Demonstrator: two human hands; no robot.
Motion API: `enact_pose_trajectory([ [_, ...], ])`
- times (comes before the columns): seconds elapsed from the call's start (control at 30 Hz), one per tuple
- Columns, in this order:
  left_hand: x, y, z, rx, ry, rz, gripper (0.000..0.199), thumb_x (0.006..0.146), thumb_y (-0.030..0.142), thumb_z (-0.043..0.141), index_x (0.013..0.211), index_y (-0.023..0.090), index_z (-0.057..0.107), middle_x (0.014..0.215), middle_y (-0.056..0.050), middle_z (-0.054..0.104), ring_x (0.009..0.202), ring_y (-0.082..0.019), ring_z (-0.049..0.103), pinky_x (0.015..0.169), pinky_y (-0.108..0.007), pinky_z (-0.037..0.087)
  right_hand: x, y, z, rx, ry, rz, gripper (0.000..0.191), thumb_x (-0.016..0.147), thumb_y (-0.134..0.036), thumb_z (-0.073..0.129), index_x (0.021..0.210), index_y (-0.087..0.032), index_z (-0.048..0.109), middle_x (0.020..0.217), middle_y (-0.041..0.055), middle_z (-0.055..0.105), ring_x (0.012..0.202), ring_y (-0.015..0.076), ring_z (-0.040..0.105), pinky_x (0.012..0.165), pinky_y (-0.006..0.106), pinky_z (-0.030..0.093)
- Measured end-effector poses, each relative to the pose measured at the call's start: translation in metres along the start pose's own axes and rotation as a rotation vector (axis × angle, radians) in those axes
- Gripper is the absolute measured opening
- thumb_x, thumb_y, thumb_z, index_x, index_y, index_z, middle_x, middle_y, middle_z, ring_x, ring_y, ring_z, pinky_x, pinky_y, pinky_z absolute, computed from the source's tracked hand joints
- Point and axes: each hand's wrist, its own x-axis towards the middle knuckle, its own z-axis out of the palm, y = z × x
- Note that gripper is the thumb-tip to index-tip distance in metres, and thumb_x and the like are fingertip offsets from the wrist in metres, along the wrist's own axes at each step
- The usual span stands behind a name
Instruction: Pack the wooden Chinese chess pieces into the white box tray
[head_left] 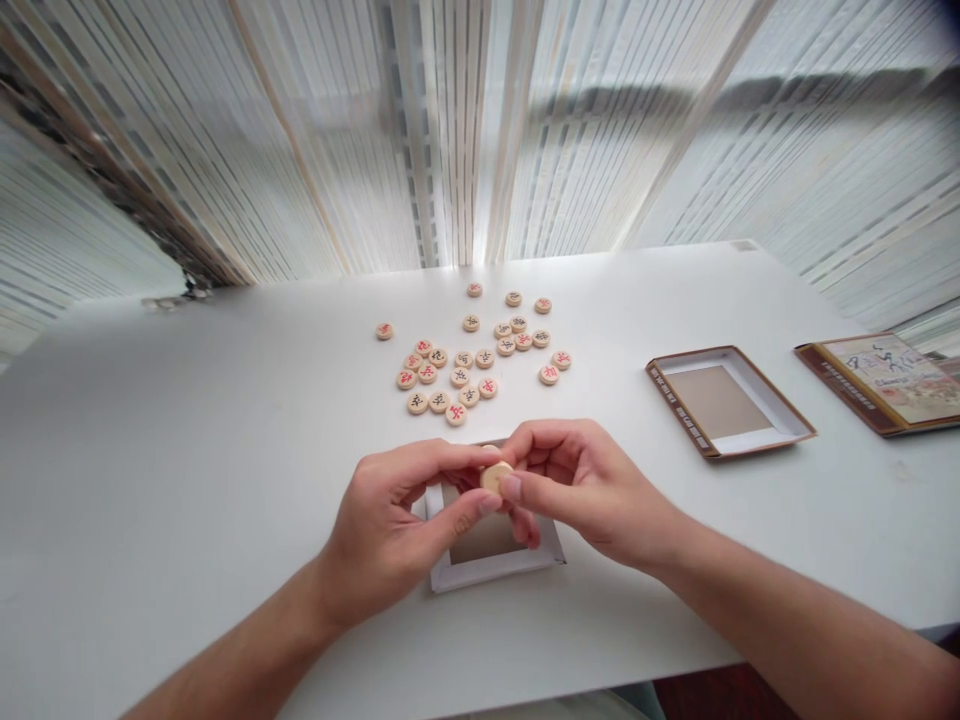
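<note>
My left hand (401,515) and my right hand (589,490) meet above a shallow cardboard tray (495,572) with a white rim and brown bottom. Between their thumbs and fingers is a round wooden Chinese chess piece (495,478), its pale face towards me. Another pale piece edge shows just behind it, partly hidden by my fingers. Both hands are closed in a pinch on the piece. Beyond them, several wooden pieces (455,413) with red or black characters lie scattered face up on the white table (247,480).
To the right lies a second open cardboard tray (772,440) with brown outer sides. Past it is a brown-edged printed box lid (885,385) at the table's right side. A striped curtain (337,130) hangs along the far edge, with a dark beaded cord (172,255) at left.
</note>
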Motion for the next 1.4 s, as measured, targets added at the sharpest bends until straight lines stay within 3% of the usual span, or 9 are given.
enact_pose_trajectory([
  [0.3,0.001,0.003,0.001,-0.118,0.040,-0.096,0.024,0.093,0.013,0.083,0.114,0.023,0.086,0.106,-0.004,0.088,0.088,-0.017,0.083,0.083,-0.023,0.067,0.000,0.002,-0.003,0.075,-0.009,0.027,0.034,0.068,-0.015,0.103,0.089,-0.013,0.077,0.067,0.0021,0.078,0.056,0.0111,0.071,0.056,0.018,0.060],
  [0.63,0.004,0.006,0.002,-0.106,0.081,-0.075,0.024,0.092,0.009,0.082,0.108,0.025,0.089,0.097,-0.002,0.087,0.090,-0.017,0.083,0.083,-0.021,0.068,0.001,0.002,-0.001,0.058,0.012,-0.018,0.031,0.068,-0.011,0.102,0.089,-0.014,0.079,0.072,0.0011,0.079,0.059,0.0095,0.071,0.056,0.015,0.061],
  [0.83,0.005,0.007,0.003,-0.116,0.096,-0.086,0.021,0.094,0.010,0.081,0.108,0.024,0.088,0.096,-0.002,0.086,0.086,-0.015,0.082,0.082,-0.020,0.068,-0.002,0.002,0.000,-0.156,0.081,-0.185,0.027,0.071,-0.006,0.097,0.091,-0.017,0.082,0.077,-0.0005,0.081,0.066,0.0077,0.072,0.063,0.012,0.060],
  [1.03,0.004,0.007,0.002,-0.143,0.120,-0.139,0.017,0.094,0.013,0.082,0.107,0.024,0.086,0.095,0.000,0.086,0.079,-0.011,0.080,0.076,-0.016,0.067,-0.001,0.008,-0.001,-0.331,0.104,-0.433,0.039,0.079,-0.001,0.087,0.112,-0.022,0.082,0.089,-0.0007,0.084,0.075,0.0094,0.077,0.070,0.014,0.064],
  [1.4,0.004,0.008,0.003,-0.194,0.057,-0.162,0.013,0.096,0.014,0.079,0.107,0.017,0.085,0.093,-0.005,0.085,0.081,-0.015,0.081,0.078,-0.021,0.067,-0.003,0.010,-0.005,-0.509,0.077,-0.595,0.036,0.087,-0.002,0.082,0.118,-0.021,0.082,0.094,0.0037,0.084,0.075,0.0129,0.077,0.069,0.021,0.066],
])
